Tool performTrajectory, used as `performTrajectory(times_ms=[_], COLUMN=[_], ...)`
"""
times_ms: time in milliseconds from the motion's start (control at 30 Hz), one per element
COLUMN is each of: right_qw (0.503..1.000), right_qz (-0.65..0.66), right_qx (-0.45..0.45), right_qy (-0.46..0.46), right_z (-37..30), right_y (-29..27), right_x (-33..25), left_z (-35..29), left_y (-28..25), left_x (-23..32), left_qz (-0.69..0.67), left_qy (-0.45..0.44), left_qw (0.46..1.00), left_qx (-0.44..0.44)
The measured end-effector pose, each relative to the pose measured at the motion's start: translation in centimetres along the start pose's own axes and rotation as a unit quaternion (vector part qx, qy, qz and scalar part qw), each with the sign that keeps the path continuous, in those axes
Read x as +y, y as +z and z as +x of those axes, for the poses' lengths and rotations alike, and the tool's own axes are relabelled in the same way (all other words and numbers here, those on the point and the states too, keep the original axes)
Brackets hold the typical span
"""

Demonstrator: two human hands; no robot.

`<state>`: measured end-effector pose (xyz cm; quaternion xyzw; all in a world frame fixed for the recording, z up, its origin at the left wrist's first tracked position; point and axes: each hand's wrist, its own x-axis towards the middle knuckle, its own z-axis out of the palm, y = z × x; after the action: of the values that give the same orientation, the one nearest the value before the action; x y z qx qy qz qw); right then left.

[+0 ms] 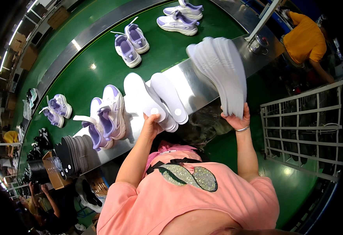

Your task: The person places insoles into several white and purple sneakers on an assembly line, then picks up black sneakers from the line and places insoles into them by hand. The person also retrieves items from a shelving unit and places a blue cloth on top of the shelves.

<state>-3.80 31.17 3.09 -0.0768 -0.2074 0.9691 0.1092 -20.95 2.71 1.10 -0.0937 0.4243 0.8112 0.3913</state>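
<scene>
My left hand [152,123] pinches the heel end of a white insole [137,91], with its thumb on top near a small round sticker. Beside it, more white insoles [167,91] lie on the metal ledge, toes pointing away from me. A thick, fanned stack of white insoles [223,72] stands up in my right hand [240,118], gripped at its lower end; motion blurs its upper part. On the ledge left of my left hand rests a pair of white and lavender sneakers [114,111].
Further pairs of sneakers [129,46] sit on the green conveyor [89,78]. Dark insoles [77,154] are stacked at the ledge's left end, near a cardboard box [54,172]. A wire rack [302,129] stands at right. A person in orange [305,37] works behind a metal pot [258,45].
</scene>
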Motion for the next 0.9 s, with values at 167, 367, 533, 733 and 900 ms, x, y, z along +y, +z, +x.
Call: performTrajectory(times_ms=[167,367,533,733,900], right_qw=[0.998,0.997,0.999,0.980,0.919], right_qz=[-0.005,-0.014,0.016,-0.108,-0.258], right_qx=[-0.027,0.027,0.031,0.113,0.203], right_qy=[-0.063,-0.068,-0.026,0.120,0.218], right_z=[-3.1,-4.7,-2.6,3.2,6.6], right_y=[-1.9,-2.1,0.3,5.3,3.5], right_x=[-2.1,-1.7,0.6,9.4,15.6], left_z=[4.9,8.2,4.3,-0.9,-3.0], left_y=[3.5,6.6,6.2,-1.3,-2.3], left_x=[-2.7,-4.3,-2.3,-0.6,-0.9], left_qz=[0.038,0.108,0.052,0.117,0.265], left_qy=[0.012,-0.052,-0.012,-0.054,-0.081], left_qw=[0.997,0.993,0.998,0.982,0.939], left_qx=[-0.068,-0.011,-0.032,0.139,0.203])
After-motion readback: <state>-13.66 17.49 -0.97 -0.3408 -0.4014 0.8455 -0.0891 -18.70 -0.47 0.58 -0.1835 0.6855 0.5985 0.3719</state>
